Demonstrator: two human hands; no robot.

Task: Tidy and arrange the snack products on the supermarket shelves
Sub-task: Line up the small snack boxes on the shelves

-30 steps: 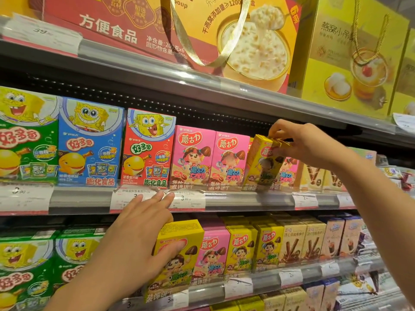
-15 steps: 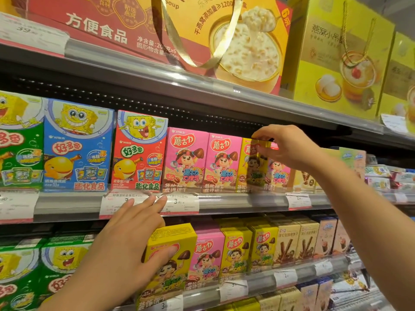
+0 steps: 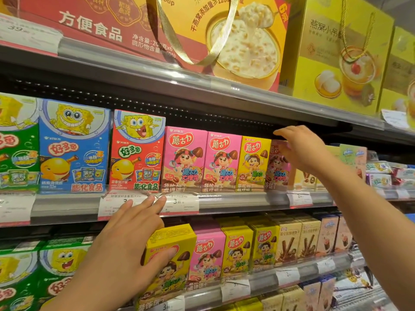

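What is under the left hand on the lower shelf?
The left hand rests on a yellow mushroom-biscuit box, with its thumb on the front face. The box's left side and anything standing behind it are covered by the hand.

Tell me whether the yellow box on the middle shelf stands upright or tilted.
Upright: the yellow box stands square, flush with the pink boxes.
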